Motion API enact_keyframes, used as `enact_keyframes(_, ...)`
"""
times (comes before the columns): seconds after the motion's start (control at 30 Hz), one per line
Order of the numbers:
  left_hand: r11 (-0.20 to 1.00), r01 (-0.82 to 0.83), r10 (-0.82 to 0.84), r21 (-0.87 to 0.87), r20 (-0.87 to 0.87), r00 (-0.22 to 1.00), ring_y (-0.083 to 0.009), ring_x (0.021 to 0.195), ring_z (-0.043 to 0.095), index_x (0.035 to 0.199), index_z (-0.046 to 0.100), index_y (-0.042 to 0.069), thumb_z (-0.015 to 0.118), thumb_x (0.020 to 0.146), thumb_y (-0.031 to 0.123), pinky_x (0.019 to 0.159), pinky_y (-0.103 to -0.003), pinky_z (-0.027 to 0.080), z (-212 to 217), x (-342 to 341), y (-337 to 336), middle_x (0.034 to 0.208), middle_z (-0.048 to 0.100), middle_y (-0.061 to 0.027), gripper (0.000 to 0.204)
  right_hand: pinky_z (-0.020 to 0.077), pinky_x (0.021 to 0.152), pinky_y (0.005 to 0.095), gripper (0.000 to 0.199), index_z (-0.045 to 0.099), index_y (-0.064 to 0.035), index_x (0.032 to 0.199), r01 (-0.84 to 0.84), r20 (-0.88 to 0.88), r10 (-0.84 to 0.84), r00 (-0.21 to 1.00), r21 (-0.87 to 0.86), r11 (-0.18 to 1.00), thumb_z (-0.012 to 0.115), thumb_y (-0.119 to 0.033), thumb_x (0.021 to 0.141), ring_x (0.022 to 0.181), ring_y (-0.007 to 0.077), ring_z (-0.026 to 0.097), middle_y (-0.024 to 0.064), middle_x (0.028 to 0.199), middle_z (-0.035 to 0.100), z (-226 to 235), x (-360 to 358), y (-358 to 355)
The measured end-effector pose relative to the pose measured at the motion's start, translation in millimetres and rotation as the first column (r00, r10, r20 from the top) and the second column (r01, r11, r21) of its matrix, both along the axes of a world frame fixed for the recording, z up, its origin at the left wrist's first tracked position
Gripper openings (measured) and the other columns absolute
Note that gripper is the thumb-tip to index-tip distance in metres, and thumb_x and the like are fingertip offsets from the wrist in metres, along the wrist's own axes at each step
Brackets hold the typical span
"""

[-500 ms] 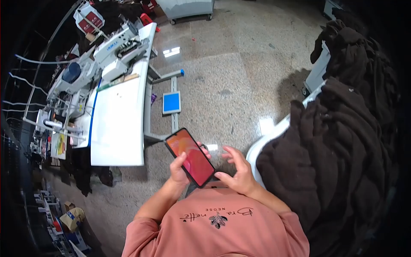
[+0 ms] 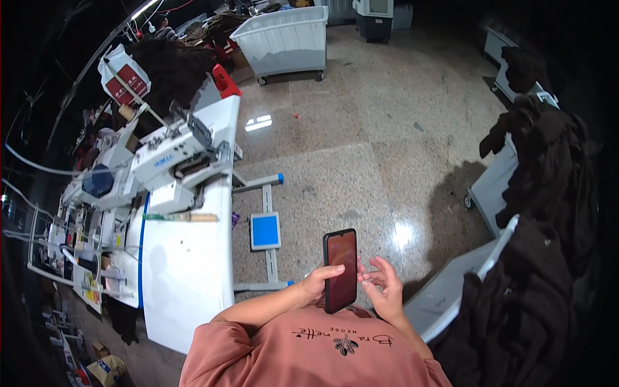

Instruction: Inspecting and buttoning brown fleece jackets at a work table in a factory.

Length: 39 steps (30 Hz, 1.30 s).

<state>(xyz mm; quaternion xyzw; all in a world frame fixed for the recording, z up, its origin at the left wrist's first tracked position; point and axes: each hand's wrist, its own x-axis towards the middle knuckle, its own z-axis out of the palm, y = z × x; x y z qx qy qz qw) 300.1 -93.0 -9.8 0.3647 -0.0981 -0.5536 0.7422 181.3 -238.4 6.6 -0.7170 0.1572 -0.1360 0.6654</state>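
Observation:
A black-framed smartphone with a lit reddish-orange screen stands upright in front of my chest. My left hand grips it from the left side, the thumb lying across the screen and the other fingers hidden behind. Just right of the phone is my right hand, its fingers loosely bent and apart, with nothing visible in it. The right fingertips come close to the phone's right edge; whether they touch it I cannot tell.
To the left, a white table carries a sewing machine; a blue pedal sits beneath. Dark brown fabric fills carts on the right. A white wheeled bin and a red stool stand ahead. A person is far off.
The view has tilted up, bringing the far bin into fuller sight. The phone has turned more upright and shifted right, still in my left hand. My right hand has moved slightly right and down.

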Motion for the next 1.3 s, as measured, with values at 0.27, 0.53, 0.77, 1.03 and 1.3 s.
enact_keyframes(0.27,0.994,-0.075,0.068,-0.080,-0.091,0.994,-0.0327,0.113,0.049,0.127,0.036,-0.001,0.058,0.075,0.037,0.096,-0.044,0.038,-3.9,146.1,-26.8,0.119,0.050,-0.0183,0.068,0.0489,0.064,0.0236,0.055,0.041,0.0006,0.125,-0.050,-0.039,0.053,0.998,0.089,0.995,0.066,-0.002,0.076,0.083,0.0134,0.060,0.0133,0.113,0.054,-27.2,133.0,-35.2)
enact_keyframes(0.53,0.933,-0.357,0.357,-0.045,-0.010,0.934,-0.0356,0.105,0.054,0.120,0.043,-0.003,0.059,0.070,0.046,0.092,-0.045,0.042,-9.8,277.5,-76.6,0.114,0.054,-0.0217,0.071,0.0498,0.069,0.0259,0.052,0.042,-0.0033,0.126,-0.350,-0.075,0.373,0.925,0.216,0.912,0.066,-0.008,0.080,0.086,0.0139,0.059,0.0133,0.120,0.051,-30.5,307.4,-118.6)
enact_keyframes(0.77,0.824,-0.558,0.555,-0.096,-0.055,0.830,-0.0348,0.107,0.054,0.122,0.041,-0.004,0.055,0.076,0.042,0.094,-0.044,0.041,5.2,363.4,-106.5,0.115,0.054,-0.0205,0.066,0.0468,0.072,0.0237,0.048,0.041,-0.0039,0.127,-0.648,-0.128,0.662,0.739,0.136,0.749,0.062,-0.004,0.083,0.085,0.0081,0.053,0.0097,0.115,0.053,-16.7,444.9,-165.3)
enact_keyframes(1.03,0.759,-0.632,0.616,-0.156,-0.139,0.775,-0.0341,0.109,0.052,0.123,0.040,-0.003,0.060,0.074,0.044,0.096,-0.046,0.040,-14.8,476.8,-121.1,0.116,0.052,-0.0208,0.071,0.0459,0.080,0.0254,0.045,0.041,-0.0025,0.126,-0.696,-0.122,0.797,0.592,0.420,0.582,0.060,-0.006,0.085,0.094,0.0122,0.055,0.0097,0.113,0.053,-44.1,569.7,-179.8)
enact_keyframes(1.3,0.830,-0.529,0.514,-0.178,-0.125,0.848,-0.0316,0.113,0.050,0.126,0.039,0.001,0.056,0.073,0.051,0.098,-0.045,0.037,8.3,633.8,-151.6,0.124,0.048,-0.0211,0.075,0.0442,0.078,0.0260,0.045,0.045,-0.0001,0.125,-0.624,-0.068,0.848,0.525,0.647,0.438,0.056,-0.026,0.089,0.094,0.0109,0.053,0.0051,0.111,0.056,-13.9,724.6,-200.3)
